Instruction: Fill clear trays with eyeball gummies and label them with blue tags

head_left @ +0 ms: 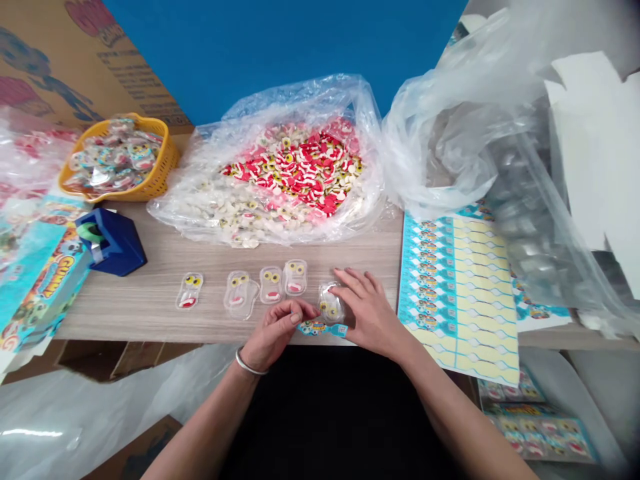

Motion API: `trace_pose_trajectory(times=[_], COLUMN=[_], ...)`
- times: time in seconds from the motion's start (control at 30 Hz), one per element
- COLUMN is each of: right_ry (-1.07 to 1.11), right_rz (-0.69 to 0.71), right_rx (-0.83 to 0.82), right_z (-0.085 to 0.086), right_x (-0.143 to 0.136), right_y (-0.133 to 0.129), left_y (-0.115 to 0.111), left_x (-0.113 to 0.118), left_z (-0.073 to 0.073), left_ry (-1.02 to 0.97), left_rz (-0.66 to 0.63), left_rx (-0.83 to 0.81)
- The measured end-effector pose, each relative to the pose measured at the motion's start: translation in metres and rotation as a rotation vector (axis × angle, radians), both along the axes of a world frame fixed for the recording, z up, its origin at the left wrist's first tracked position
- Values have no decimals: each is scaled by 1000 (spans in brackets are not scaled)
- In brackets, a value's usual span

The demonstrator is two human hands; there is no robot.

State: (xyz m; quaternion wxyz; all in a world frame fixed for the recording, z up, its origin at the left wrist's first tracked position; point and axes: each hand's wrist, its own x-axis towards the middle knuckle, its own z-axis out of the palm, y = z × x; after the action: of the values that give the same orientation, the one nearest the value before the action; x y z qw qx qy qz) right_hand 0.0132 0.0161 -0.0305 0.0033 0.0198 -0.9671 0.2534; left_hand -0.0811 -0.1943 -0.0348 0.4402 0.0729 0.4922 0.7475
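Note:
A small clear plastic pack (331,305) with yellow eye-shaped candies stands at the table's front edge between my hands. My right hand (371,310) holds it from the right, index finger on top and the other fingers stretched out beyond. At its left side, the thumb and forefinger of my left hand (281,328) are pinched together; what they hold is hidden. Below the pack lies a printed blue label strip (323,329). To the left, several open clear trays (271,285) hold yellow eyes and red-and-white mouth candies. One more filled tray (190,291) lies farther left.
A large clear bag (300,167) of loose candies lies behind. At left are a yellow basket (160,175) of packs, a blue tape dispenser (117,243) and a printed box (47,287). Label sheets (480,300) lie right, near a plastic bag (530,227) of clear trays.

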Motion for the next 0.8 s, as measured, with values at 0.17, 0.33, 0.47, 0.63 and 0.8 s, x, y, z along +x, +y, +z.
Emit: trace_pose_trajectory(times=[0.17,0.33,0.47,0.63,0.8], right_ry=[11,46,30,9,3], right_rz=[9,-31,-49,-47,-12], right_rx=[-30,0,37,77,69], right_z=[-2,4,3,1,-3], right_x=[-5,-5,-8,-10,-7], right_y=[0,-9,-17,-19,-15], left_y=[-2,-5,-7,-7,1], left_x=[-2,-3,-4,-1,-1], left_z=[-5,-8,-10,-8,-2], left_ry=[-18,-39,-57,-57,127], left_rz=[-14,-22,-21,-41,-48], left_rx=[37,75,102,147,5])
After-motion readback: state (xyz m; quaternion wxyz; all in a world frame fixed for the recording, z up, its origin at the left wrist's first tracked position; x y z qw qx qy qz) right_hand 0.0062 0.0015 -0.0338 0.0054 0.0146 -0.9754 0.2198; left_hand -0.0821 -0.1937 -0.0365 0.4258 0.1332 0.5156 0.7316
